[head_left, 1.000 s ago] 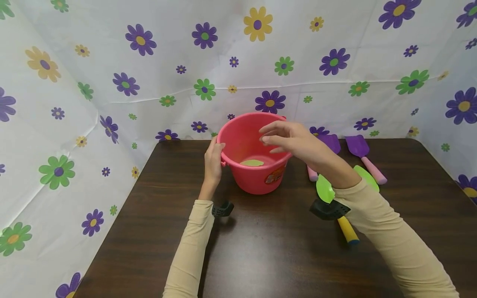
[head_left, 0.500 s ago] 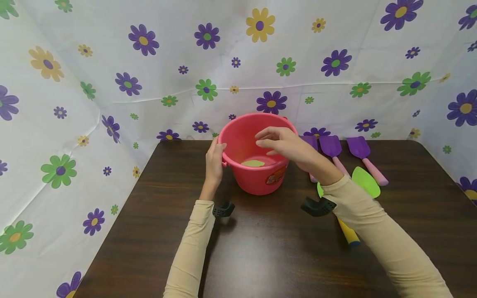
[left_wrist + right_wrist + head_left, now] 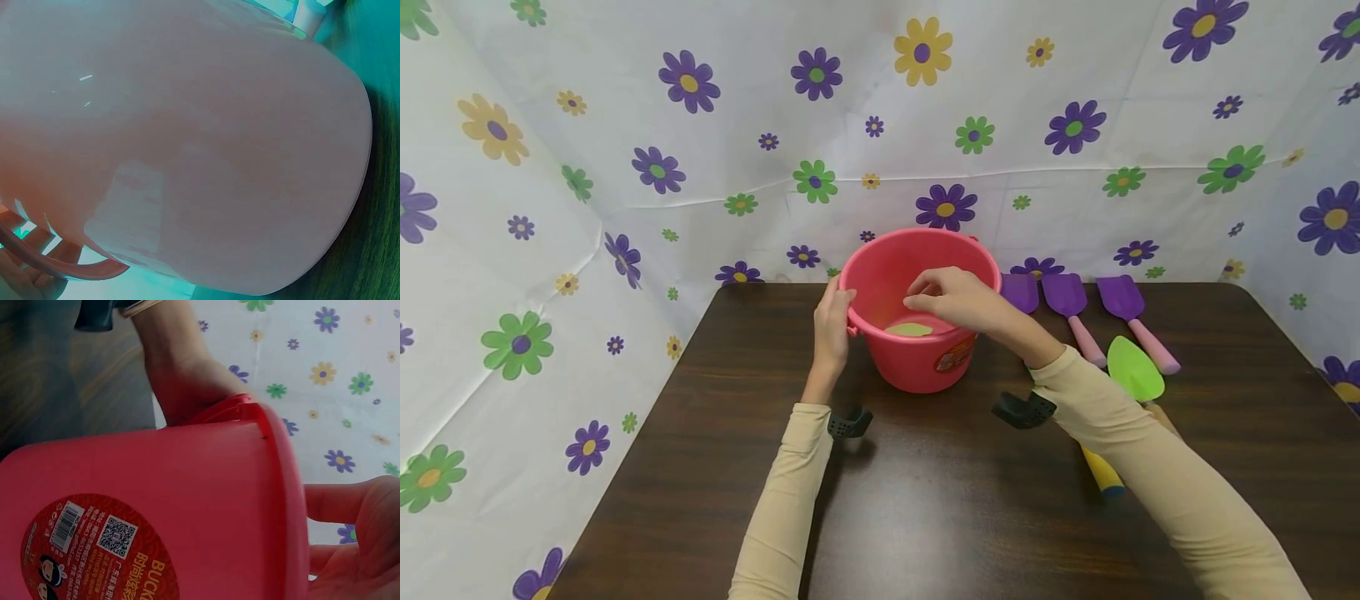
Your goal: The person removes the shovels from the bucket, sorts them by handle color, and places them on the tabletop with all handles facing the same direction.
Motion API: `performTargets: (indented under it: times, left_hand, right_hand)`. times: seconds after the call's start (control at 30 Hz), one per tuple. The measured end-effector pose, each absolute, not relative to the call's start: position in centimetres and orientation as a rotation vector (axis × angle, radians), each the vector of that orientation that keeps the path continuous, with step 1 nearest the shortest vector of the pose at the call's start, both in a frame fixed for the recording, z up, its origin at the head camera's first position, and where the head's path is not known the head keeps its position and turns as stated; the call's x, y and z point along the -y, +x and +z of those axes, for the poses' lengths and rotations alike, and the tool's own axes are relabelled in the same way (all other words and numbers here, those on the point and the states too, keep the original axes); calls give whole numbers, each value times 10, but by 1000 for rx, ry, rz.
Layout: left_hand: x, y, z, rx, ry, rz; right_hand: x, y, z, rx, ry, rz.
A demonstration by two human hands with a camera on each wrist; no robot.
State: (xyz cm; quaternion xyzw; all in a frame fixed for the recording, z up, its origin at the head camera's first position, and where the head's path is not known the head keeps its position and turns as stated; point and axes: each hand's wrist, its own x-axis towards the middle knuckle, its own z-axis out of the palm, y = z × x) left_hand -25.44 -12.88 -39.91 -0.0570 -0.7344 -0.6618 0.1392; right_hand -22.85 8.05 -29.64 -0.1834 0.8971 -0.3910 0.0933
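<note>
A pink plastic bucket (image 3: 917, 367) stands upright on the dark wooden table (image 3: 910, 517). At its left side my left hand (image 3: 831, 325) grips the rim, thumb on the near edge. My right hand (image 3: 958, 298) hangs over the bucket's mouth, fingers bent and nothing visible between them. Beneath it, a pale green flat piece (image 3: 910, 330) lies at the bucket's bottom; its kind is unclear. In the right wrist view the bucket's wall shows a round red label (image 3: 100, 550), and the right fingers are partly hidden behind the rim.
Purple shovels with pink handles (image 3: 1065, 293) lie at the back right. Nearer is a green-bladed trowel (image 3: 1135, 369); a yellow handle (image 3: 1103, 473) shows partly under the right sleeve. A flower-patterned white sheet (image 3: 850, 100) hangs behind the table.
My right hand has moved left and down over the bucket's mouth, its fingers bending more. More of the shovels shows. My left hand keeps its grip on the rim.
</note>
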Motion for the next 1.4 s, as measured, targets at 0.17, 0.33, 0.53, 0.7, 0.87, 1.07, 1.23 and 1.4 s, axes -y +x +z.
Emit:
performTargets:
  times: [0.17,0.33,0.53,0.7,0.87,1.07,1.23,1.4]
  left_hand:
    - [130,-255,-400,2128,-167,-1912]
    - [130,-255,-401,2121,-169,-1914]
    - [130,-256,-401,2131,-182,-1901]
    - [130,-255,-401,2132,-179,-1898]
    - [130,-255,-401,2130,-173,-1894]
    - [129,-255,-399,2129,-170,-1894]
    - [129,-255,-399,2130,-170,-1901]
    - [130,-255,-400,2139,-175,-1913]
  right_hand:
    - [-75,-230,-296,-2716,-532,-1031]
    - [-73,-232,-295,-2730,-522,-955]
    - [-71,-237,-296,-2722,-559,-848]
    - [-66,-242,-297,-2706,-616,-754]
    - [-63,-244,-298,-2694,-600,-741]
    - [-63,-251,-301,-2654,-553,-767]
    - [-63,-258,-303,-2616,-535,-758]
    - [-60,-263,-304,-2562,-570,-713]
